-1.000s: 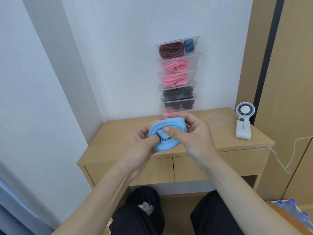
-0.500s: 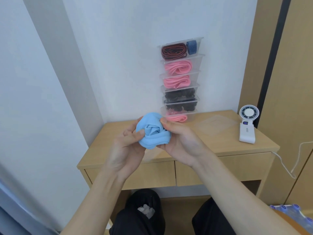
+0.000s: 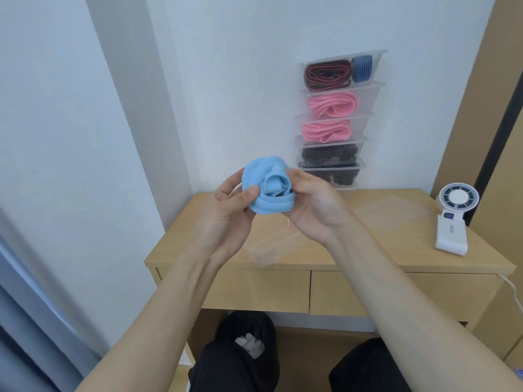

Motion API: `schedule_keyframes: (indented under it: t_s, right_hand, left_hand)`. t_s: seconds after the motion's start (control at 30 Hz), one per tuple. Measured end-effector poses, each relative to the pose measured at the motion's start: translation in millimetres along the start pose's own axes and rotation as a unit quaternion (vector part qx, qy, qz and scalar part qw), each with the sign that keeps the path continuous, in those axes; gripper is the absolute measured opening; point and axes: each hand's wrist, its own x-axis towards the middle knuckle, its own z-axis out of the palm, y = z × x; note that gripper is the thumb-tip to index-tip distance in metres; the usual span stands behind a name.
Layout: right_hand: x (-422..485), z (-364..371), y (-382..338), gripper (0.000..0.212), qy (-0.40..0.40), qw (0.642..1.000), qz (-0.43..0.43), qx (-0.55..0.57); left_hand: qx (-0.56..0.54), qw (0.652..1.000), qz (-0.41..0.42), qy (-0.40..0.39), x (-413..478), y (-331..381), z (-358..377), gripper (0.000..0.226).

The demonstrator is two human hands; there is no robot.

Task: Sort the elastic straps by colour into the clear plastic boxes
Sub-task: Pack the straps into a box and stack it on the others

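Strap, blue, bundled — left grip and right grip clutch it; right fingertips hidden behind.

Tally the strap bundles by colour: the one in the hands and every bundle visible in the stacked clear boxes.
1 light blue bundle, held by the left hand and the right hand
2 pink bundles
2 black bundles
1 dark red bundle
1 dark blue bundle
Total: 7
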Motion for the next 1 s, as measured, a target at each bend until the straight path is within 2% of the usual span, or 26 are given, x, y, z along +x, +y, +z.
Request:
schedule_keyframes:
  t_s: [0.1, 0.2, 0.3, 0.47, 0.53, 0.63, 0.77, 0.83, 0.9, 1.0]
  right_hand:
    - [15.0, -8.0, 5.7, 0.014, 0.096, 0.988, 0.0, -0.124]
    - [27.2, -24.1, 11.8, 0.01, 0.169, 0.925, 0.006, -0.34]
    - [37.0, -32.9, 18.0, 0.012, 0.167, 0.871, 0.032, -0.461]
    - [42.4, -33.7, 29.7, 0.014, 0.113, 0.783, 0.075, -0.608]
    - [42.9, -33.1, 33.0, 0.014, 0.096, 0.757, 0.092, -0.639]
    - [46.2, -27.5, 34.9, 0.017, 0.074, 0.73, 0.109, -0.67]
    - [48.9, -17.9, 38.2, 0.023, 0.049, 0.692, 0.132, -0.708]
    - [44.9, -15.9, 42.0, 0.019, 0.022, 0.653, 0.146, -0.743]
    - [40.7, -17.4, 44.9, 0.019, 0.029, 0.614, 0.131, -0.778]
    - [37.5, -23.6, 38.5, 0.028, 0.077, 0.587, 0.069, -0.803]
  left_hand:
    - [0.065, 0.997, 0.002, 0.043, 6.0, -3.9, -9.7, 0.058]
    - [0.258, 0.963, 0.002, 0.082, 5.0, -13.7, -22.6, 0.042]
    - [0.385, 0.917, 0.014, 0.105, 0.3, -27.3, -33.0, 0.037]
    - [0.521, 0.839, 0.074, 0.14, -10.1, -47.1, -49.3, 0.05]
    - [0.536, 0.831, 0.074, 0.128, -11.9, -51.1, -53.8, 0.048]
    - [0.511, 0.851, 0.038, 0.118, -7.9, -52.8, -60.5, 0.046]
    - [0.517, 0.853, -0.021, 0.075, 2.0, -53.5, -59.1, 0.057]
    - [0.528, 0.847, -0.039, 0.042, 7.4, -55.2, -51.8, 0.057]
    - [0.55, 0.834, -0.037, 0.024, 13.1, -55.1, -44.6, 0.058]
    - [0.565, 0.824, -0.037, 0.011, 19.2, -54.9, -41.0, 0.061]
